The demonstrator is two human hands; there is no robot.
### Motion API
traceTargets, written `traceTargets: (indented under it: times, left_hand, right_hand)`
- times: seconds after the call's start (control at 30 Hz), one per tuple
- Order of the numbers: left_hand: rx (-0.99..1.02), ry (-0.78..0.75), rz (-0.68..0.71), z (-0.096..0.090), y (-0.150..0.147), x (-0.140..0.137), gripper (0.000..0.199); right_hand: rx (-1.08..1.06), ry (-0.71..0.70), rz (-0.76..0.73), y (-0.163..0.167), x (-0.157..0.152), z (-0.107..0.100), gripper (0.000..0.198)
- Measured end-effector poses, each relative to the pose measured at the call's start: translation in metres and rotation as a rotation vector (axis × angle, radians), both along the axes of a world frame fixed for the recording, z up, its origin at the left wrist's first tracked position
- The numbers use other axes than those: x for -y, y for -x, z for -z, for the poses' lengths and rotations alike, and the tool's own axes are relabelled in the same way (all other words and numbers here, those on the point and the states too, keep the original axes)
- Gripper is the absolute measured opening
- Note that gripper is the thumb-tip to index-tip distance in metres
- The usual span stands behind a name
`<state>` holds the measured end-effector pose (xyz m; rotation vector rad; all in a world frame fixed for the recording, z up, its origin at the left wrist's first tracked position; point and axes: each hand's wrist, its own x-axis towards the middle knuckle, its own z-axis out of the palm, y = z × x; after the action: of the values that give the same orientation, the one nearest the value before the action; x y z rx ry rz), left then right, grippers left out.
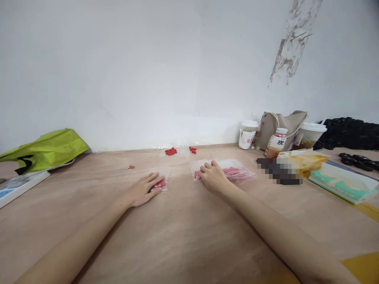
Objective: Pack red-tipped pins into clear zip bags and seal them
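Note:
My left hand point(143, 190) lies flat with its fingers spread over a small clear plastic bag point(164, 173) of red pieces. Farther right, my right hand point(213, 176) has its fingers curled down at the left part of several flat clear bags point(239, 174), which overlap and hold pinkish-red pieces. The fingertips close on a clear bag point(195, 167) there, and part of it is hidden beneath the hand. Near the wall, loose red pieces point(171, 151) rest on clear plastic, with a smaller group of red pieces point(193, 150) beside them.
A yellow-green bag point(50, 148) lies at the left above a white box point(26, 187). Along the right stand a lidded cup point(248, 136), a bottle point(276, 144), a beige bag point(266, 124) and a drink cup point(310, 136). A tissue pack point(343, 183) sits nearer.

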<state>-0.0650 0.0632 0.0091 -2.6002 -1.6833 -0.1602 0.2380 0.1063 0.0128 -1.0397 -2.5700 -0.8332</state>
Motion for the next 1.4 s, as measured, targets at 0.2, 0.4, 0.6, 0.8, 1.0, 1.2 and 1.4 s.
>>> traceTargets:
  times: [0.2,0.4,0.6,0.8,1.0,1.2,1.4]
  left_hand:
    - [-0.069,-0.204,0.022,0.007,0.081,0.008,0.049]
    - [-0.053,-0.362,0.037,-0.002,0.051,0.013,0.043]
    - [0.102,-0.403,0.308,0.001,-0.029,0.001,0.038]
    - [0.205,-0.392,0.289,0.013,-0.043,-0.014,0.030]
    - [0.149,-0.491,0.337,0.020,-0.043,-0.016,0.024]
    - [0.057,-0.596,0.417,0.022,-0.047,-0.018,0.027]
    - [-0.034,-0.635,0.459,0.026,-0.048,-0.025,0.025]
  right_hand:
    - [-0.059,-0.027,0.011,0.011,-0.004,0.016,0.017]
    - [-0.087,0.023,-0.088,0.039,-0.005,0.021,0.019]
    - [-0.123,0.038,-0.155,0.067,0.000,0.018,0.018]
    - [-0.241,0.091,-0.092,0.032,0.001,0.017,0.022]
    - [-0.254,0.077,-0.150,0.009,0.001,0.028,0.024]
    - [-0.315,0.021,-0.221,0.015,0.003,0.030,0.023]
    - [-0.371,-0.022,-0.245,0.017,0.010,0.030,0.022]
